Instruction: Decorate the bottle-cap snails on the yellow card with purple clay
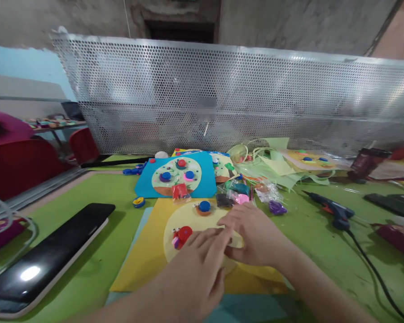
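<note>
A yellow sheet [144, 251] with a pale round centre [175, 215] lies before me. On it sit a blue cap snail [204, 206] with an orange-brown base and googly eyes, and a red cap snail [184, 234] with a pink and purple part. My left hand [200, 262] reaches across the lower right of the round, fingers closed and pointing right. My right hand [252, 233] meets it there, its bent fingers touching the left fingertips. Whatever lies between or under the fingers is hidden.
A blue card [142, 184] with snails stands behind, a red clay packet [180, 192] at its lower edge. Clay packets [240, 188] and paper strips [272, 163] lie right of it. A phone [54, 255] rests left, a glue gun [336, 213] right. Perforated metal panel [175, 89] behind.
</note>
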A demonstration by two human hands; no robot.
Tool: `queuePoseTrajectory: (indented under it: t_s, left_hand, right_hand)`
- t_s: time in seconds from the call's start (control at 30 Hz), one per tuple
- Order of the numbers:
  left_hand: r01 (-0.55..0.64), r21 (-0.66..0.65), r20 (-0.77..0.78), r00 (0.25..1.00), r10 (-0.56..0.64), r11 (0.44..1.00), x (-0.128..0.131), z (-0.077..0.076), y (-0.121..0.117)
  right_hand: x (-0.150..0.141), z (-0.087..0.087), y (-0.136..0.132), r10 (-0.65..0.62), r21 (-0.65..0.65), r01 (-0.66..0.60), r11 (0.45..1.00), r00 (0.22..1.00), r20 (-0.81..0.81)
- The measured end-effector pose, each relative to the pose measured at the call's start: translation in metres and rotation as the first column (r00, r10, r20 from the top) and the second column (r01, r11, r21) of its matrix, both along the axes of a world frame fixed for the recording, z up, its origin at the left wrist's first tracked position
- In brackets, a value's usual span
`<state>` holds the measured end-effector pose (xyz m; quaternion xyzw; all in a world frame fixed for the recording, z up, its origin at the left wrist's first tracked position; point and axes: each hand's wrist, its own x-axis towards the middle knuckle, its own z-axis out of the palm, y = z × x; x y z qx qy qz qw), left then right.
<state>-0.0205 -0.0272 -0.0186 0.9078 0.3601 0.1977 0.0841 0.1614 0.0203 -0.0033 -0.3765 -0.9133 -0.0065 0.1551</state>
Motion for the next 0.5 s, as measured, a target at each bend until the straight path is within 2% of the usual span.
queuePoseTrajectory:
  t_s: [0.1,0.17,0.27,0.37,0.43,0.5]
  left_hand:
    - [0.068,0.108,-0.052,0.997,-0.063,0.992,0.003,-0.003,0.0]
    - [0.033,0.076,-0.008,0.999,-0.033,0.997,0.0,-0.002,-0.001]
    - [-0.081,-0.159,0.111,0.989,0.1,0.984,-0.009,0.004,-0.002]
    - [-0.164,-0.42,0.179,0.949,0.259,0.893,-0.012,0.008,-0.005]
    - [-0.15,-0.478,0.213,0.936,0.28,0.865,-0.009,0.007,-0.007]
    - [-0.069,-0.426,0.251,0.949,0.191,0.902,-0.002,0.001,-0.008]
  right_hand:
    - [-0.006,0.0,-0.003,0.027,-0.013,-0.027,1.0,1.0,0.0]
    - [-0.003,0.001,-0.003,0.03,-0.021,-0.031,0.999,0.999,-0.024]
    - [0.007,0.002,0.0,0.0,-0.021,-0.001,1.0,0.999,-0.041]
    - [0.011,0.003,0.001,-0.017,-0.049,0.016,0.999,1.0,-0.025]
    - [0.007,0.003,-0.001,0.002,-0.08,-0.003,0.997,1.0,-0.015]
    - [0.001,0.0,-0.005,0.028,-0.108,-0.03,0.994,0.999,-0.021]
